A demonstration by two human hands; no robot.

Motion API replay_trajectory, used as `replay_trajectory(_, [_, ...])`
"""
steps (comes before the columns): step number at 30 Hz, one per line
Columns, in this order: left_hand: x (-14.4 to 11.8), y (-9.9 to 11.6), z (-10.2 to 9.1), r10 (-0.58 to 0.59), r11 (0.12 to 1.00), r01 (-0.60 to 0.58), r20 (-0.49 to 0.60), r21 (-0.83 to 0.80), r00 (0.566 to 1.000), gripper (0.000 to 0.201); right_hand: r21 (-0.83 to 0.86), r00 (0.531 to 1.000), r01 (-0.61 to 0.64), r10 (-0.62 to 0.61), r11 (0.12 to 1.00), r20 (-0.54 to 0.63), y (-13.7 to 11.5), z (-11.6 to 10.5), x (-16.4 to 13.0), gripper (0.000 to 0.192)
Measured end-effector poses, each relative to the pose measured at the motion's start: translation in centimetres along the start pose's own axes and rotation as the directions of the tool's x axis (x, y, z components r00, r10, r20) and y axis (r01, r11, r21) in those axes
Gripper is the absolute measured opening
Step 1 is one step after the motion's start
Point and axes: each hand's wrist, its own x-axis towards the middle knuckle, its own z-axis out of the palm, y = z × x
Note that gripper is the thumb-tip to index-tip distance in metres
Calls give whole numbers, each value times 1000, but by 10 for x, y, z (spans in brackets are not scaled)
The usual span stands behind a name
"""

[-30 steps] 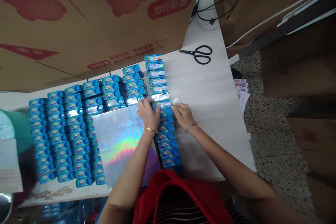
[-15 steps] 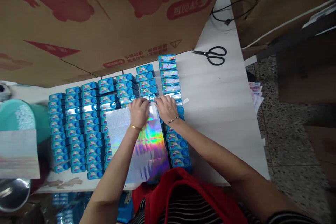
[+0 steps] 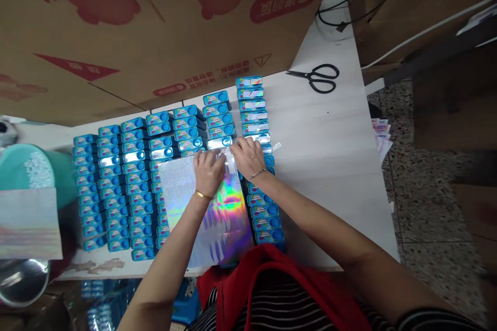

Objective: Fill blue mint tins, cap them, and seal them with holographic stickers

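Observation:
My left hand (image 3: 208, 173), with a gold bangle at the wrist, has its fingers curled closed on the upper edge of a shiny holographic sheet (image 3: 202, 217). Close beside it, my right hand (image 3: 249, 159) bends its fingers together at the sheet's upper right corner; what its fingertips hold is hidden. A narrow pale strip (image 3: 231, 163) shows between the two hands. The sheet lies over rows of small blue boxes (image 3: 267, 211) with printed tops. Several boxes in the right-hand row carry shiny strips (image 3: 254, 116) on top.
A large brown carton (image 3: 163, 51) stands along the back of the white table (image 3: 318, 165). Black-handled scissors (image 3: 320, 77) lie at the back right, near a black cable (image 3: 353, 8). To the left are a teal tub (image 3: 64, 176), another shiny sheet (image 3: 29, 222) and a metal bowl (image 3: 23, 282).
Both hands stay at the sheet's upper edge, with their fingers slightly shifted. More of the pale strip shows between them. The whole view has moved a little.

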Motion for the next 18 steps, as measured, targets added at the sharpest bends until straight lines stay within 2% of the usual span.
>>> replay_trajectory(4, [-14, 8, -11, 19, 997, -20, -24, -71, 1000, 10, -10, 1000, -1, 1, 1000, 12, 0, 1, 0, 26])
replay_trajectory(7, [-21, 25, -36, -56, 979, 50, -23, -197, 998, 7, 15, 999, -12, 11, 1000, 34, 0, -1, 3, 25])
replay_trajectory(9, [-23, 38, -57, -217, 918, 179, -70, -353, 974, 9, 102, 999, -38, 36, 994, 24, -1, -7, 1, 25])
replay_trajectory(10, [-23, 45, -67, -332, 853, 258, -91, -454, 939, 11, 185, 998, -55, 58, 981, -7, -1, -11, -2, 26])
replay_trajectory(11, [-23, 51, -75, -454, 758, 327, -96, -564, 886, 13, 299, 995, -71, 90, 952, -50, -2, -16, -7, 30])
replay_trajectory(12, [-22, 57, -80, -562, 642, 376, -77, -668, 823, 15, 440, 987, -85, 135, 894, -84, -3, -21, -14, 35])
replay_trajectory(14, [-18, 66, -83, -691, 402, 408, 21, -820, 723, 20, 727, 967, -123, 245, 675, -64, -6, -31, -34, 48])
replay_trajectory(16, [-14, 75, -77, -725, 219, 409, 132, -886, 675, 24, 889, 947, -204, 311, 410, 74, -9, -39, -58, 53])
replay_trajectory(18, [-11, 84, -66, -721, 93, 419, 229, -903, 654, 26, 926, 915, -293, 350, 238, 199, -10, -45, -79, 47])
